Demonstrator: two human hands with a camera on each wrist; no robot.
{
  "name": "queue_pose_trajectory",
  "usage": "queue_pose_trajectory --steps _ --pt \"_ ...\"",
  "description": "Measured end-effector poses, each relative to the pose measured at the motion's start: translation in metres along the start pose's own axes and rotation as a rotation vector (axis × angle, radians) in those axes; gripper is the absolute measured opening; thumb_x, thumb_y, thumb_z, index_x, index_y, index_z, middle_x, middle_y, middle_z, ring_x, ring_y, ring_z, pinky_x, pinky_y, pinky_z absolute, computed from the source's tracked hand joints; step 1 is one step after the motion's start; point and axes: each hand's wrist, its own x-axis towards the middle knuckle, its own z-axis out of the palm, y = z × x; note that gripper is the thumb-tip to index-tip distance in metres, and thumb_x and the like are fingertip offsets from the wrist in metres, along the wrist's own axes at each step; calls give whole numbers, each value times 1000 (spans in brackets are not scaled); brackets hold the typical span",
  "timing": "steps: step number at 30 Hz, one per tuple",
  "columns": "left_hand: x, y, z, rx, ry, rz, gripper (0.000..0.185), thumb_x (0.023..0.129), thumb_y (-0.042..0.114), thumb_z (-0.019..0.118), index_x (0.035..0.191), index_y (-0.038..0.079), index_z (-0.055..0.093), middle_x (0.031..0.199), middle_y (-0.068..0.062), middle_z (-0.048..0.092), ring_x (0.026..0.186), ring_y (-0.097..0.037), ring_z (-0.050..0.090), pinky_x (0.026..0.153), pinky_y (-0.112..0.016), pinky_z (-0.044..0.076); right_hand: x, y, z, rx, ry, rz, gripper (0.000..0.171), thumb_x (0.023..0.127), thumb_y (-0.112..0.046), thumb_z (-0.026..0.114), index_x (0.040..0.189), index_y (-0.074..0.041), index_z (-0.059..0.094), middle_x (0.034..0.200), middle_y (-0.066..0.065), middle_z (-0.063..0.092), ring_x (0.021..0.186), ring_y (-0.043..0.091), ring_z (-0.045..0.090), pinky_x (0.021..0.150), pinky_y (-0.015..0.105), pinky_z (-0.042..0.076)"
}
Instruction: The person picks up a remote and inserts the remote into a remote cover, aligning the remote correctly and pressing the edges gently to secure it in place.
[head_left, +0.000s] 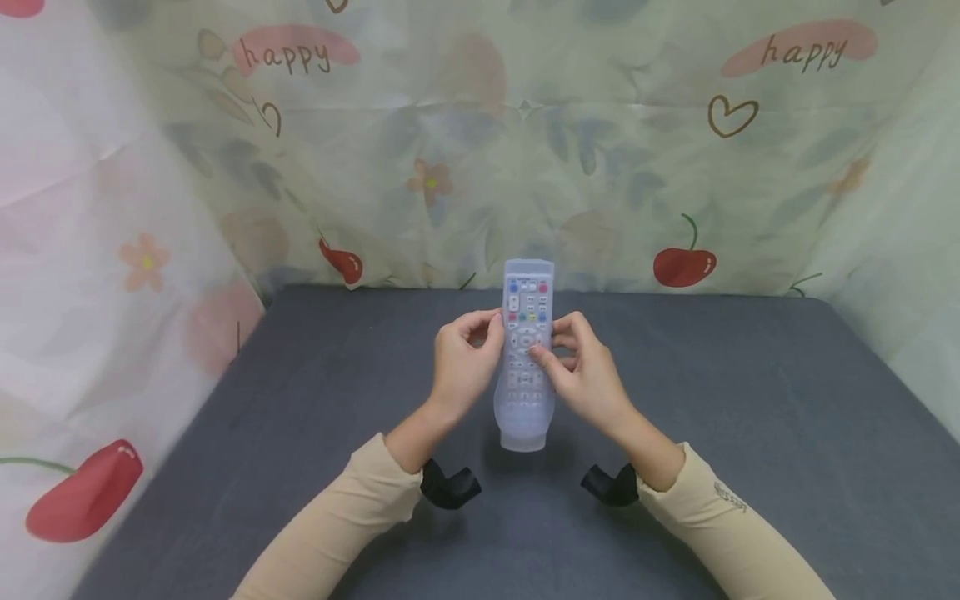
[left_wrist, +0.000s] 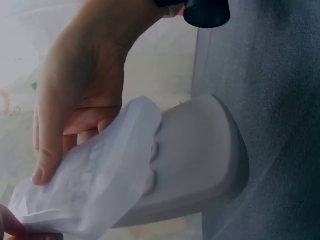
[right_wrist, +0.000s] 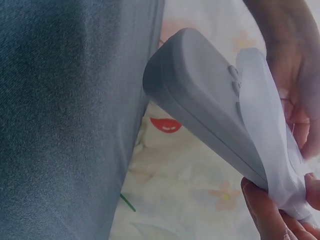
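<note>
A white remote control (head_left: pixel 522 442) with small coloured buttons is held up over the table, its long side pointing away from me. A translucent, soft-looking sleeve (left_wrist: pixel 120 165) covers its upper part, while the smooth lower end (right_wrist: pixel 195 70) sticks out bare. In the head view my left hand (head_left: pixel 467 358) pinches the sleeve's left edge between thumb and fingers. My right hand (head_left: pixel 588 371) grips the right side, its thumb lying over the button face and its fingers along the edge. The sleeve's rim stands loose around the last row of buttons in both wrist views.
A dark grey cloth-covered table (head_left: pixel 315 400) lies under both hands. Printed curtains (head_left: pixel 480 150) with cherries and flowers hang behind it and along the sides. Black wrist mounts (head_left: pixel 450 487) hang below both wrists, next to beige sleeves.
</note>
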Motion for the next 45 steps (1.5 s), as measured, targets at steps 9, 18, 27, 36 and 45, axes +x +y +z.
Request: queue_pose_trajectory --steps 9,18,27,36,45 --pt "-2 -2 0 20 13 38 21 90 12 59 102 -2 71 95 -16 71 81 -24 69 62 -24 55 1 -1 0 4 -1 10 27 88 -6 62 107 2 43 97 24 64 76 31 69 62 30 56" --pt "-4 -3 5 121 75 147 18 89 8 58 89 -3 72 85 -15 69 74 -23 70 64 -24 57 -1 -1 1 26 4 35 29 89 -6 62 110 2 43 97 25 63 73 31 69 58 23 52" --pt "-4 1 7 175 61 148 18 87 9 57 79 -2 68 80 -14 68 70 -21 69 61 -25 56 -2 -2 2 74 42 75 30 89 -5 61 111 3 43 96 28 64 63 31 68 47 22 49" --pt "-6 -2 9 162 63 123 18 87 9 56 79 -2 68 78 -14 69 69 -21 68 61 -26 56 -2 -1 4 83 70 91 29 88 -4 62 111 3 44 97 28 66 59 25 68 46 22 48" --pt "-7 -2 8 158 55 106 18 87 10 56 80 -1 67 77 -13 70 68 -19 67 60 -26 55 -1 -2 5 98 71 94 30 88 -4 61 111 4 44 98 28 65 61 26 68 47 24 50"
